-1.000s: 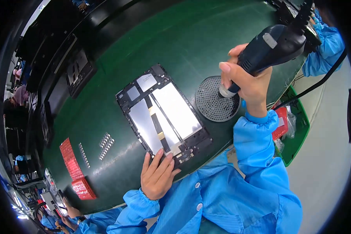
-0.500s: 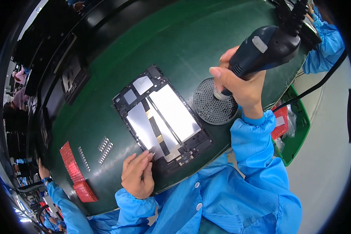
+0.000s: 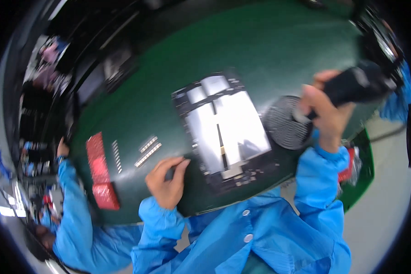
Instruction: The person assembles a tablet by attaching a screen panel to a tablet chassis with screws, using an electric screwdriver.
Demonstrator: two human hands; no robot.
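My right hand [image 3: 329, 114] grips a black electric screwdriver [image 3: 358, 86], blurred by motion. The pale tip of the screwdriver is over the right part of a round grey disc [image 3: 283, 132] full of small holes; contact cannot be told. Left of the disc lies an opened tablet [image 3: 249, 123], its bright silver inside facing up and a dark strip running down its middle. My left hand [image 3: 165, 185] hovers left of the tablet's near corner, apart from it. Its thumb and fingers are curled together, and something small and dark seems to be between them.
Strips of small parts [image 3: 148, 153] and another strip [image 3: 117, 156] lie left on the green table [image 3: 178, 55]. Red bubble wrap [image 3: 97, 160] is further left. Another person's hand [image 3: 63, 149] rests at the table's left edge. A green crate [image 3: 369, 166] stands at the right.
My left hand has come off the tablet's near-left edge and moved away to its left. The whole view has shifted and turned. The screwdriver remains in my right hand near the disc.
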